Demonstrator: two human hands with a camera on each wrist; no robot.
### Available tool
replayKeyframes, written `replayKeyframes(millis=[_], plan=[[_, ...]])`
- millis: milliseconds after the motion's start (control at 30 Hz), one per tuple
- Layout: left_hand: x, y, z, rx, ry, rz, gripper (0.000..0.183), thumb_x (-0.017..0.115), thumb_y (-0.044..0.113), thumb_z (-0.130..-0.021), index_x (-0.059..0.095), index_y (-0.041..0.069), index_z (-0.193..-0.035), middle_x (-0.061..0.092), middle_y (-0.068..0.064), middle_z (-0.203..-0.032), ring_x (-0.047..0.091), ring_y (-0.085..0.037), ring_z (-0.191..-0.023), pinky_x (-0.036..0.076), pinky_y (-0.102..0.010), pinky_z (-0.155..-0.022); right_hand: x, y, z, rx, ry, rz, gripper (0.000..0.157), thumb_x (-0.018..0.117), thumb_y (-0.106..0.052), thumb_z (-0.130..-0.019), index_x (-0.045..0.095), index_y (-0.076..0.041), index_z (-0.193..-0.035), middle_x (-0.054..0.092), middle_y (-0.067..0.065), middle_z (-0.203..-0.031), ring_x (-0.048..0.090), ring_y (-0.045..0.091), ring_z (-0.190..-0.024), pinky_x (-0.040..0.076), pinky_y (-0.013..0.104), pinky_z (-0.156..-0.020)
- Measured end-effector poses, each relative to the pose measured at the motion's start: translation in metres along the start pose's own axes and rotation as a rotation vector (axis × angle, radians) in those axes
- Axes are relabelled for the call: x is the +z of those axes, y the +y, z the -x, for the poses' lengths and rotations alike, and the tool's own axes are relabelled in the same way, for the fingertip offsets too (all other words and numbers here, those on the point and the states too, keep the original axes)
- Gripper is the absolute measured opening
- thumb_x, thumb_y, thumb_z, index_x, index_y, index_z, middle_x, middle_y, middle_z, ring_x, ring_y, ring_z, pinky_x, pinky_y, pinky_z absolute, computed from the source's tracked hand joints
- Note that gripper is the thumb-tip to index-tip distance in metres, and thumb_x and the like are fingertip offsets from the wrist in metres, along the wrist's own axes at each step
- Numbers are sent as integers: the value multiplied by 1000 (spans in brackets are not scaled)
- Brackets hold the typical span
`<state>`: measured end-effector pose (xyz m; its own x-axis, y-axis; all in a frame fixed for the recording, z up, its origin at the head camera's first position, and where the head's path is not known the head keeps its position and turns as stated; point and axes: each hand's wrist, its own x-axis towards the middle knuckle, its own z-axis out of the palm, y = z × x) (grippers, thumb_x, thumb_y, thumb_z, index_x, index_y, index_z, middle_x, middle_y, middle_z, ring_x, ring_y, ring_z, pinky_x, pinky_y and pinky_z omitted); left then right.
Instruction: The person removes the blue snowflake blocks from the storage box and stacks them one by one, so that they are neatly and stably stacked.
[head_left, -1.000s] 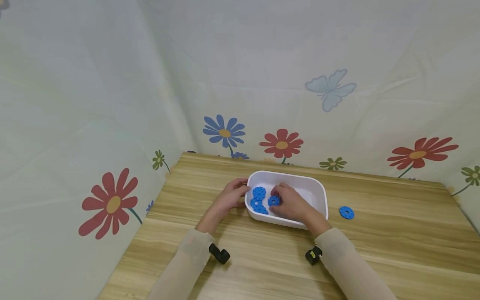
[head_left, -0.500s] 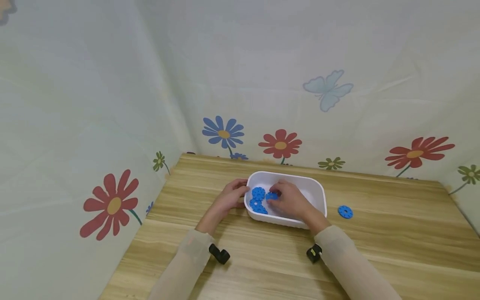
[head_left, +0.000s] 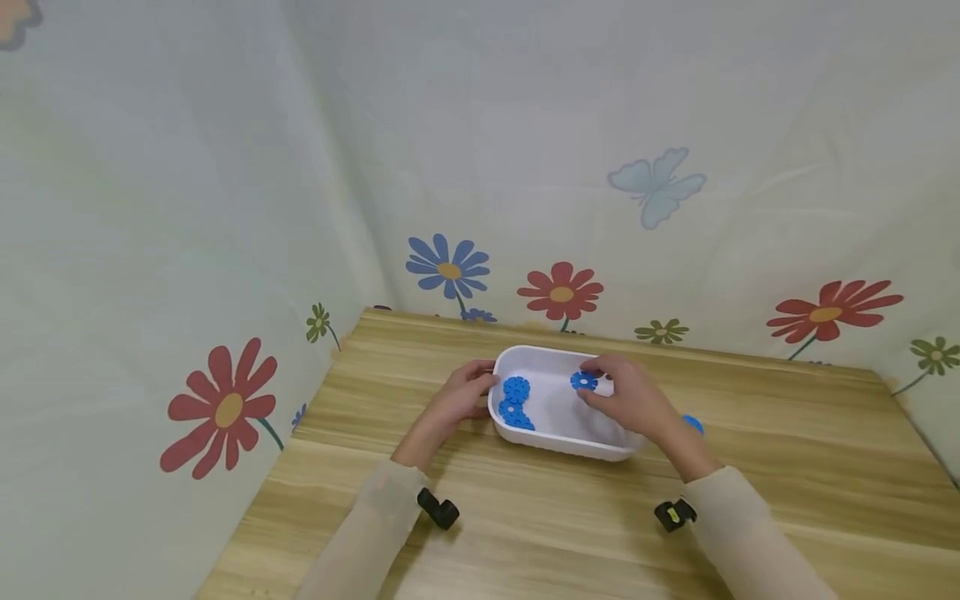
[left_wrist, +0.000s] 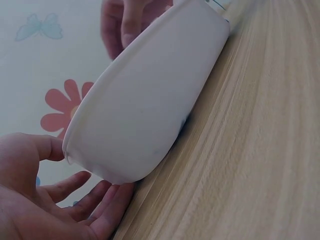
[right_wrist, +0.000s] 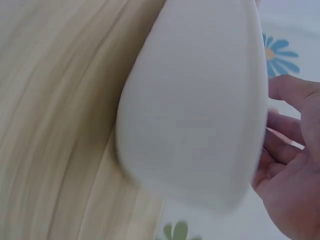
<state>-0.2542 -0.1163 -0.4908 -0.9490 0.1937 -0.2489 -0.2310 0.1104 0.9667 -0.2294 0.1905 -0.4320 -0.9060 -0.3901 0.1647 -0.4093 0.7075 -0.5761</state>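
- The left hand [head_left: 461,392] gripped the near-left end of the white box [head_left: 562,444], its thumb side at the rim and other fingers against the outer wall lower down.
- The right hand [head_left: 633,398] pinched a toothed blue disc [head_left: 577,380] between thumb and fingers, over the right half of the box.
- More blue discs [head_left: 516,390] lay bunched inside the box at its left end, at least two of them, partly overlapping.
- A loose disc [head_left: 693,422] lay on the wood-grain desk [head_left: 480,533] to the right of the box, mostly hidden by the right forearm.
- Both sleeves [head_left: 375,512] were pale, each with a small black device [head_left: 438,508] at the cuff.
- Behind the desk hung a pale cloth [head_left: 487,125] printed with flowers and a butterfly.
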Motion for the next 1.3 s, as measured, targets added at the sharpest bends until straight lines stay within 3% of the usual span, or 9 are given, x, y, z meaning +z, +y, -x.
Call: replayKeyframes(millis=[333,567,1000,1167,1300], plan=[[-2,-2,-1,7,-4,0,47,58,26,-109,54,8,-152,57,-16,-149,63,-29,-125,63,-43,-92,-39,39,36,40,77,-29,45,80,-21,-97,67,4,-133,71,20,-126,64,40,-114,53,63,-101],[-2,-1,0,-9,3,2,47,58,28,-109,54,10,-152,56,-15,-149,62,-29,-127,62,-43,-94,-54,63,60,63,166,30,46,80,-24,-97,67,5,-131,71,22,-123,66,40,-111,54,64,-97],[0,2,1,-23,0,-10,47,59,28,-108,54,11,-152,56,-14,-150,62,-30,-127,61,-44,-95,-43,111,94,142,145,45,44,81,-19,-97,68,8,-129,70,28,-124,67,46,-111,60,60,-89],[-1,2,0,-24,8,-4,47,60,28,-108,54,12,-152,57,-14,-149,61,-31,-129,61,-46,-97,-42,116,100,157,163,40,43,81,-16,-96,68,8,-129,70,29,-124,69,45,-109,61,58,-86],[-1,1,-1,-20,4,-2,48,60,28,-108,54,11,-152,57,-14,-149,61,-30,-129,61,-46,-97,-43,117,102,173,104,45,41,81,-15,-95,69,8,-126,69,29,-123,69,44,-107,62,55,-84]])
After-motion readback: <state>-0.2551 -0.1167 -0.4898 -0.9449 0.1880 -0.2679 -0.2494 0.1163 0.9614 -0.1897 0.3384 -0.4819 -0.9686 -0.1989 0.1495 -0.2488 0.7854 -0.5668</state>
